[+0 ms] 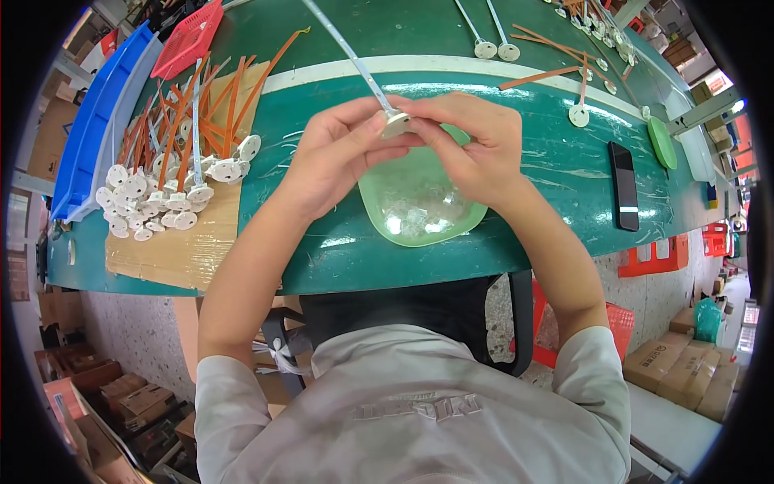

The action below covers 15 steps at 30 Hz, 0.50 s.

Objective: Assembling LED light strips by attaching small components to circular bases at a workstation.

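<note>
Between my two hands, above a green bowl point(419, 230), is a round white disc point(396, 125) with a long pale strip point(348, 53) rising from it toward the far left. My left hand point(343, 153) is closed around the disc's left side, thumb on top near the strip's base. The fingers of my right hand point(472, 145) pinch at the disc's right edge; anything small between those fingertips is hidden. Small clear pieces lie in the bowl, too fine to name.
Left, a heap of white discs point(133, 198) with orange and pale strips lies on cardboard point(218, 254), beside a blue tray point(101, 121) and red basket point(189, 36). Two pale-strip discs point(485, 50) lie at the far side. A black phone point(623, 185) and green dish point(662, 143) are right.
</note>
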Tool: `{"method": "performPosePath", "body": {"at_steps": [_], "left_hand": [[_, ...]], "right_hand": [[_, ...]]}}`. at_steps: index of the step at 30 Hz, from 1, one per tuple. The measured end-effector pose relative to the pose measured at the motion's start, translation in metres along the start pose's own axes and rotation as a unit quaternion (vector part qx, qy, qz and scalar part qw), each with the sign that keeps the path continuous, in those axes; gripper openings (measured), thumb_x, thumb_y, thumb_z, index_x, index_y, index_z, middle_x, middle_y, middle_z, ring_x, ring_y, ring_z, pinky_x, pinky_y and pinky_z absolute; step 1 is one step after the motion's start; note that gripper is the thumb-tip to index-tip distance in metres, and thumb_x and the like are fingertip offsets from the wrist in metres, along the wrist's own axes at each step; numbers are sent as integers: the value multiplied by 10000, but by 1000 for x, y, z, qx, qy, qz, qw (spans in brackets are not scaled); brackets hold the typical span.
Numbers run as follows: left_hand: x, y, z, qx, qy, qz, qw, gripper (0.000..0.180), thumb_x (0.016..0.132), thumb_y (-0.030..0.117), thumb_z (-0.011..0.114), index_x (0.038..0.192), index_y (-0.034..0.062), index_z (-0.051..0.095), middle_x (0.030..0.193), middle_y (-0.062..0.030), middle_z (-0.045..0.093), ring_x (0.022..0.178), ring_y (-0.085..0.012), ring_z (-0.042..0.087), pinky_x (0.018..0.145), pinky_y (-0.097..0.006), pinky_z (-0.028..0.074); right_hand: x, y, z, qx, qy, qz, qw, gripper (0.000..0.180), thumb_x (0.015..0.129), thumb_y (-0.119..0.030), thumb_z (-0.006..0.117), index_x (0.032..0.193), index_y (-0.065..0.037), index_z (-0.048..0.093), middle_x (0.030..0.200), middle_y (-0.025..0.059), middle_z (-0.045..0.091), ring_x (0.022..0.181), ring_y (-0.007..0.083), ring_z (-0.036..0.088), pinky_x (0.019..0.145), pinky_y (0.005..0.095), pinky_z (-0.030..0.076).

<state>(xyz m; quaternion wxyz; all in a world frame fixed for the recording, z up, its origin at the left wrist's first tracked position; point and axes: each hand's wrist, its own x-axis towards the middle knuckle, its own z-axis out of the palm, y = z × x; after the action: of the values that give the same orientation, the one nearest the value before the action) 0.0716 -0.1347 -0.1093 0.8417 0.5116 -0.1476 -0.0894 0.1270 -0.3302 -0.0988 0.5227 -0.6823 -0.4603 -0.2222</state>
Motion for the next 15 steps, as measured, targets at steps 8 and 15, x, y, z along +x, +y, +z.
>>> {"method": "performPosePath", "body": {"at_steps": [8, 15], "left_hand": [[0, 3, -2, 107, 66, 24, 992, 353, 940, 176, 683, 1230, -14, 619, 1080, -115, 710, 962, -203, 708, 849, -300, 533], [3, 8, -4, 178, 165, 76, 967, 322, 891, 118, 738, 1161, -18, 628, 1018, -99, 707, 905, -161, 695, 833, -276, 547]], "right_hand": [[-2, -1, 1, -26, -10, 107, 994, 212, 775, 7, 745, 982, -21, 714, 875, 111, 727, 754, 199, 700, 624, 291, 540], [-14, 5, 7, -80, -277, 89, 953, 224, 761, -45, 736, 975, -65, 675, 897, 113, 699, 854, 275, 684, 717, 366, 545]]}}
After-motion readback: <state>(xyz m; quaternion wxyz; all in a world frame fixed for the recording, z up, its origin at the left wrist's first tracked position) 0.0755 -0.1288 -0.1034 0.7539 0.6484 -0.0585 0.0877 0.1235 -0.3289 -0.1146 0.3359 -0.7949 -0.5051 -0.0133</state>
